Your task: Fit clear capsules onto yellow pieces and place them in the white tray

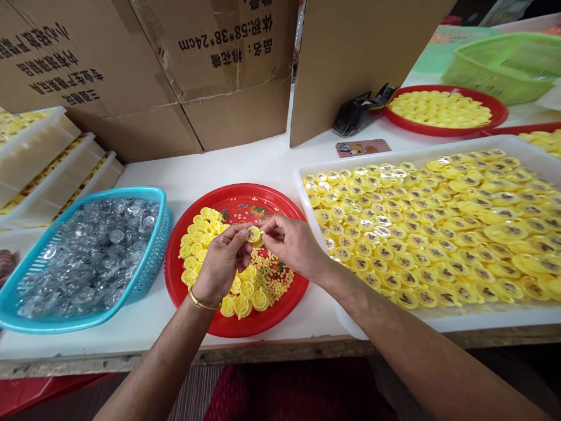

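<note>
Above a round red tray [245,199] both hands meet on one small yellow round cap [253,234]. My left hand [222,263], with a gold bracelet at the wrist, pinches the cap from the left. My right hand [293,244] touches it from the right with its fingertips. On the tray lie several yellow caps [200,234] and a heap of tiny yellow beads [270,275].
A blue basket [149,275] of clear plastic lids sits left. A white tray [482,318] packed with finished yellow pieces lies right. Behind stand cardboard boxes [236,111], stacked white trays [39,146], another red tray [442,126], a green basket [504,70] and a black device [357,111].
</note>
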`<state>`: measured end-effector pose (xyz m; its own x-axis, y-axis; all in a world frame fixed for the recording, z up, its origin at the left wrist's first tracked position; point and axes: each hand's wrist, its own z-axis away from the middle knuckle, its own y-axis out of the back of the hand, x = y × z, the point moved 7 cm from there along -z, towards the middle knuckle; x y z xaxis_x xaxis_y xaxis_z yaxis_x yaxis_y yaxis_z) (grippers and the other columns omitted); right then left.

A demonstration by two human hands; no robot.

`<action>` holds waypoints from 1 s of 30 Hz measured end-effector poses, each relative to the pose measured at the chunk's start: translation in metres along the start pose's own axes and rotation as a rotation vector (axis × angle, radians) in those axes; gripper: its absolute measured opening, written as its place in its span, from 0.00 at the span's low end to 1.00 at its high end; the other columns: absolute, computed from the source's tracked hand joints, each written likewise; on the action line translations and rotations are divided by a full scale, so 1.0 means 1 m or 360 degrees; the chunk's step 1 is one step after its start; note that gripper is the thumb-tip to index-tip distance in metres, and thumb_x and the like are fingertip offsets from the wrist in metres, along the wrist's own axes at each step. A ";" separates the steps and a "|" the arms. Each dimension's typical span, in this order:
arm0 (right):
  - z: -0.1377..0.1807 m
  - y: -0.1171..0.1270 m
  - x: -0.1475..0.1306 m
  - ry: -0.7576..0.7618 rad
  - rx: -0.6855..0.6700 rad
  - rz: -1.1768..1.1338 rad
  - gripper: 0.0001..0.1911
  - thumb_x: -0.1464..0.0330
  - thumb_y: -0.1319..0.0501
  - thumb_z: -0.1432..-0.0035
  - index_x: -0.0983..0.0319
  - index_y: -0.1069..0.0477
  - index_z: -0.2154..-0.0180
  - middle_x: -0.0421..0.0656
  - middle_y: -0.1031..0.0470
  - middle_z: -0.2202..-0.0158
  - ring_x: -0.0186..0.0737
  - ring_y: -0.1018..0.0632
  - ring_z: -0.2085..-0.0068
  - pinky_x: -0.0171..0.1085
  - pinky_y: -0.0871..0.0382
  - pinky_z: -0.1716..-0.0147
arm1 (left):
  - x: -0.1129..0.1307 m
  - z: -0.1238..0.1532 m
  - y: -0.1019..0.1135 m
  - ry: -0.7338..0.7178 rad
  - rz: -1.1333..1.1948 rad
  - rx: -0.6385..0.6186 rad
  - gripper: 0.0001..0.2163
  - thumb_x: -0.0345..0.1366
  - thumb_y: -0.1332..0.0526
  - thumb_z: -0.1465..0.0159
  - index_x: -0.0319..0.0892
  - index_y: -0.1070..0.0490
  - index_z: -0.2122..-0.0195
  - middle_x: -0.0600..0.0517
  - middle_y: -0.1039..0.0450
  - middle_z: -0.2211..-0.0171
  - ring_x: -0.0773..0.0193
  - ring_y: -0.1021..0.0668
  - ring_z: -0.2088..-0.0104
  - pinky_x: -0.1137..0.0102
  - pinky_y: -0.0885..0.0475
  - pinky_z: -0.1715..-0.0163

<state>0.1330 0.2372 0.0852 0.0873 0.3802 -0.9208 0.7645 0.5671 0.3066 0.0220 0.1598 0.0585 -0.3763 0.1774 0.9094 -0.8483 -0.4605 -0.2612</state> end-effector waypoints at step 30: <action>0.001 -0.002 0.014 -0.0262 0.0023 -0.0364 0.03 0.70 0.39 0.46 0.62 0.32 0.68 0.44 0.24 0.66 0.37 0.21 0.64 0.40 0.24 0.62 | 0.011 0.004 -0.014 -0.0223 -0.0738 0.0164 0.17 0.45 0.44 0.37 0.38 0.28 0.55 0.57 0.33 0.84 0.72 0.33 0.88 0.77 0.43 0.89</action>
<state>0.1335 0.2407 0.0710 0.0131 0.1188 -0.9928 0.7854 0.6133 0.0838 0.0308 0.1650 0.0735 0.0917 0.2683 0.9590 -0.8705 -0.4460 0.2080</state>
